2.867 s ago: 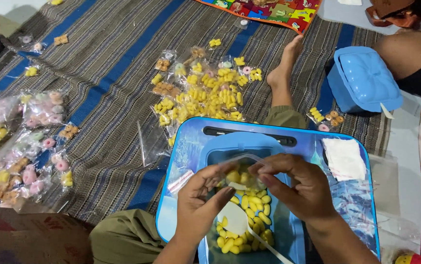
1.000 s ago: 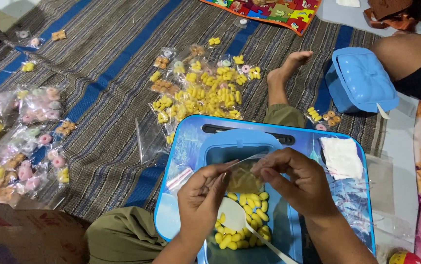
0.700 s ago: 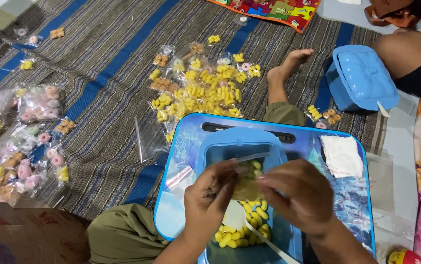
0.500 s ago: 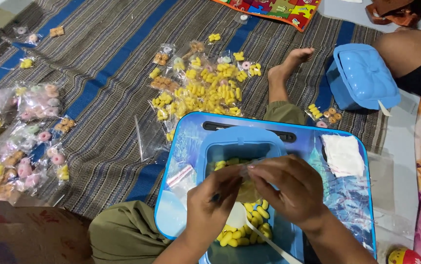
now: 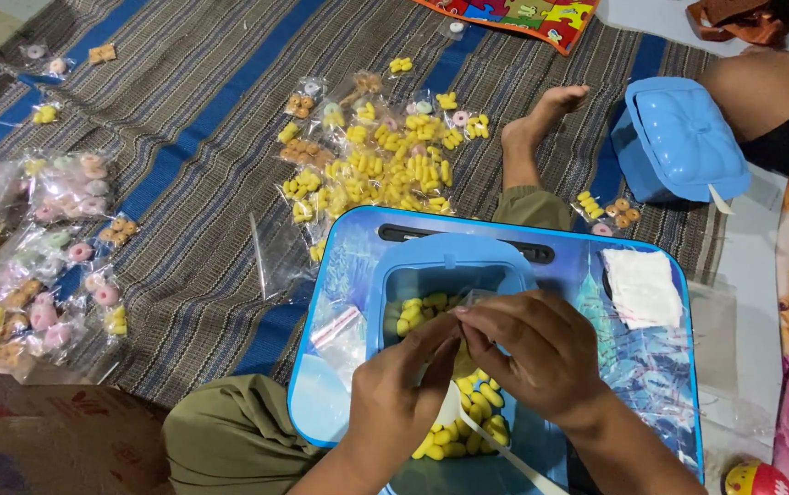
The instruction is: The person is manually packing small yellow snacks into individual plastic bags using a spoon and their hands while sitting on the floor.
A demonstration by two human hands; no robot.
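Hands: left hand (image 5: 401,401) and right hand (image 5: 524,353) both pinch small clear bag (image 5: 468,323) | bag: over blue tub (image 5: 394,275) of yellow snacks (image 5: 468,417), long way unclear | room: tub walls close, tray (image 5: 651,367) open at right.

You sat on the striped mat (image 5: 202,137) with the lap tray (image 5: 651,367) across your legs. An open tub (image 5: 394,275) stood on the tray's middle, holding loose puffed snacks (image 5: 472,417). Your left hand (image 5: 399,399) and right hand (image 5: 532,353) met above the tub, both pinching a small plastic bag (image 5: 477,298). A folded cloth (image 5: 642,286) lay on the tray to the right. Filled snack packets (image 5: 385,170) lay on the mat beyond the tray, more packets (image 5: 18,275) far left. A lidded container (image 5: 678,137) stood beyond the tray to the right.
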